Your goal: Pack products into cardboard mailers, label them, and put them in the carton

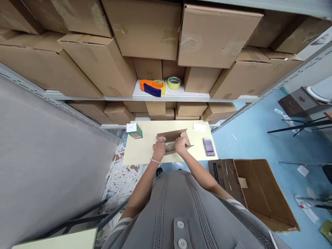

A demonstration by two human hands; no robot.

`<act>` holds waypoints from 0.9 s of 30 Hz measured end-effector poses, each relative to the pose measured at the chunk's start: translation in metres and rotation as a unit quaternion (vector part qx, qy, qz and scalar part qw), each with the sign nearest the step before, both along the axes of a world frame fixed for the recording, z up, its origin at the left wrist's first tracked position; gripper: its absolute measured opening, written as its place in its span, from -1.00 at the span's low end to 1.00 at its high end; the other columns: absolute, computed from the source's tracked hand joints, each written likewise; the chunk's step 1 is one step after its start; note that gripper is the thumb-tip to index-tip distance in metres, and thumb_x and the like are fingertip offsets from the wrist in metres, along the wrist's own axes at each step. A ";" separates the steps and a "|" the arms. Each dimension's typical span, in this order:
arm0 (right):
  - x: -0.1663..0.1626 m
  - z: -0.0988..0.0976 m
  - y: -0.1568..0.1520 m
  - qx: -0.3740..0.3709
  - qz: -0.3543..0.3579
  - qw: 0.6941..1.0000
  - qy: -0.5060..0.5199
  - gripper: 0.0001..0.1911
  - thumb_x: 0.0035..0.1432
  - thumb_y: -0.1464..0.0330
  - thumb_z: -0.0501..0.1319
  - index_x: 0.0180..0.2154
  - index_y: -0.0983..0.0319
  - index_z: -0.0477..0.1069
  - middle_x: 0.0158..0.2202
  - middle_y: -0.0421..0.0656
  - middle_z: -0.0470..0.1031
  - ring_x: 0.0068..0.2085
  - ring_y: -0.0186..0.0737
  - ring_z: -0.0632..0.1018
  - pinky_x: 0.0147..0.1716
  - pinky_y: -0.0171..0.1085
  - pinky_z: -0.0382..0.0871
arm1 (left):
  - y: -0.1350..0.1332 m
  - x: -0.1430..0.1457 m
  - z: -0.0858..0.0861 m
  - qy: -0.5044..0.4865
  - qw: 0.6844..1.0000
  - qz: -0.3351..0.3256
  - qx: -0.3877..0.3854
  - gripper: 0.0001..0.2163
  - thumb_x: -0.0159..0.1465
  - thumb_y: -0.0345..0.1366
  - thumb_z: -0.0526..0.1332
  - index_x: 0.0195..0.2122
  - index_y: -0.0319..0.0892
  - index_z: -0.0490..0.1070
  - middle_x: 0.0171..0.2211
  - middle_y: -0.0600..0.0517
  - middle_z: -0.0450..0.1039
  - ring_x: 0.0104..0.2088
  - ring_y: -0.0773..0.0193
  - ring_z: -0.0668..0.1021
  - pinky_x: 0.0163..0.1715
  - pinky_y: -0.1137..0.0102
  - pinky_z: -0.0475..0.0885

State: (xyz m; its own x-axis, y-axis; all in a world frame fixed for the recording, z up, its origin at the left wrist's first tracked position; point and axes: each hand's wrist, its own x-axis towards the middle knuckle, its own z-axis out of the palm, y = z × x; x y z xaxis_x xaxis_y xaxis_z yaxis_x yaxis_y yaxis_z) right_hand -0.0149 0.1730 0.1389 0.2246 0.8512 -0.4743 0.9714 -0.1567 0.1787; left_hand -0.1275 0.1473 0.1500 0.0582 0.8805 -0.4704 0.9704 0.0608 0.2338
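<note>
A small brown cardboard box (171, 135) sits on the pale yellow table with its long flaps standing up and its top open. My left hand (159, 148) is closed on its left end, and a pale band circles that wrist. At the opposite end my right hand (181, 144) has its fingers curled over the cardboard by the end flap. Part of the box's inside is hidden by my hands. A green and white carton (134, 130) stands near the table's far left corner. To the right lies a blurred purple item (209, 147), with a white paper (199, 127) behind it.
Shelves ahead hold several cardboard boxes (207, 36). On the shelf edge lie an orange and blue tape dispenser (151, 87) and a yellow tape roll (174, 82). A large open carton (259, 193) stands right on the floor; paper strips (124, 180) litter the left.
</note>
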 end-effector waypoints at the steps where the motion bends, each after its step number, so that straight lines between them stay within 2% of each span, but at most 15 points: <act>1: 0.002 0.002 0.002 -0.006 0.001 1.000 0.008 -0.57 0.24 0.40 0.09 -0.03 0.64 0.42 0.08 0.55 0.27 -0.15 0.35 0.57 -0.43 0.14 0.49 | 0.001 -0.001 -0.001 -0.007 1.000 0.009 0.004 -0.34 0.16 -0.12 0.29 0.27 -0.11 0.14 0.35 -0.31 -0.12 0.09 -0.20 0.44 -0.03 0.13 0.35; 5: 0.029 0.014 0.010 -0.018 0.012 0.998 0.064 -0.59 0.30 0.32 0.04 -0.07 0.50 0.49 -0.06 0.34 0.48 -0.08 0.21 0.56 -0.25 0.05 0.48 | 0.001 -0.015 -0.011 -0.078 0.997 0.019 0.005 -0.49 0.27 -0.04 0.14 0.22 -0.07 0.23 0.37 -0.24 -0.19 0.05 -0.14 0.49 -0.05 0.13 0.38; 9: 0.091 0.018 0.001 -0.030 0.030 0.989 0.143 -0.54 0.32 0.13 0.01 -0.03 0.27 0.50 -0.01 0.10 0.51 0.05 0.06 0.51 0.03 -0.03 0.34 | -0.004 -0.044 -0.032 -0.192 0.981 -0.001 -0.001 -0.47 0.31 0.06 0.00 0.22 -0.09 0.25 0.40 -0.13 -0.34 0.18 -0.10 0.37 0.05 0.18 0.34; 10: 0.109 0.015 -0.004 -0.021 0.050 0.971 0.232 -0.53 0.31 0.10 0.02 0.04 0.24 0.45 0.07 0.07 0.46 0.12 0.08 0.45 0.10 -0.02 0.28 | -0.005 -0.051 -0.039 -0.226 0.974 -0.005 -0.001 -0.44 0.31 0.08 -0.02 0.22 -0.11 0.25 0.40 -0.11 -0.36 0.22 -0.09 0.32 0.10 0.19 0.31; 12: 0.141 0.007 -0.018 -0.022 0.072 0.917 0.391 -0.43 0.31 0.03 -0.04 0.19 0.19 0.29 0.24 -0.03 0.27 0.27 0.00 0.25 0.24 -0.05 0.09 | -0.008 -0.062 -0.051 -0.285 0.958 -0.015 -0.003 -0.38 0.29 0.14 -0.04 0.24 -0.14 0.23 0.40 -0.07 -0.39 0.29 -0.07 0.19 0.18 0.19 0.22; 15: 0.173 -0.008 -0.041 -0.036 0.083 0.829 0.551 -0.29 0.25 -0.11 -0.09 0.29 0.10 0.11 0.33 -0.17 0.08 0.34 -0.10 0.10 0.31 -0.08 -0.08 | -0.014 -0.071 -0.066 -0.348 0.937 -0.029 -0.012 -0.31 0.25 0.18 -0.03 0.29 -0.14 0.14 0.40 0.00 -0.44 0.35 -0.04 -0.04 0.27 0.19 0.07; 18: 0.179 -0.024 -0.060 -0.043 0.094 0.773 0.626 -0.22 0.18 -0.18 -0.10 0.32 0.04 0.00 0.37 -0.22 -0.06 0.37 -0.10 0.01 0.30 -0.03 -0.07 | -0.019 -0.070 -0.073 -0.378 0.925 -0.028 -0.015 -0.30 0.27 0.18 -0.05 0.33 -0.12 0.05 0.40 0.03 -0.44 0.36 0.02 -0.22 0.30 0.16 -0.01; 20: 0.173 -0.034 -0.068 -0.015 0.081 0.757 0.648 -0.23 0.18 -0.19 -0.10 0.31 0.02 0.02 0.38 -0.22 -0.07 0.37 -0.10 -0.02 0.29 -0.01 -0.05 | -0.023 -0.067 -0.073 -0.386 0.922 -0.021 -0.021 -0.32 0.30 0.16 -0.13 0.34 -0.12 0.00 0.40 0.04 -0.43 0.35 0.07 -0.32 0.31 0.14 -0.06; 25: 0.150 -0.055 -0.074 0.115 -0.010 0.743 0.660 -0.34 0.21 -0.14 -0.07 0.19 0.03 0.28 0.27 -0.15 0.23 0.35 -0.12 0.07 0.30 -0.03 -0.10 | -0.031 -0.062 -0.064 -0.389 0.920 -0.007 -0.049 -0.33 0.34 0.13 -0.28 0.38 -0.12 -0.18 0.40 0.03 -0.48 0.36 0.16 -0.33 0.32 0.18 -0.20; 27: 0.143 -0.058 -0.074 0.143 -0.041 0.730 0.667 -0.39 0.21 -0.12 -0.03 0.13 0.04 0.36 0.24 -0.15 0.28 0.33 -0.11 0.12 0.29 -0.04 -0.08 | -0.033 -0.063 -0.059 -0.394 0.917 -0.011 -0.056 -0.33 0.34 0.12 -0.31 0.38 -0.14 -0.21 0.40 0.01 -0.47 0.36 0.14 -0.32 0.32 0.18 -0.21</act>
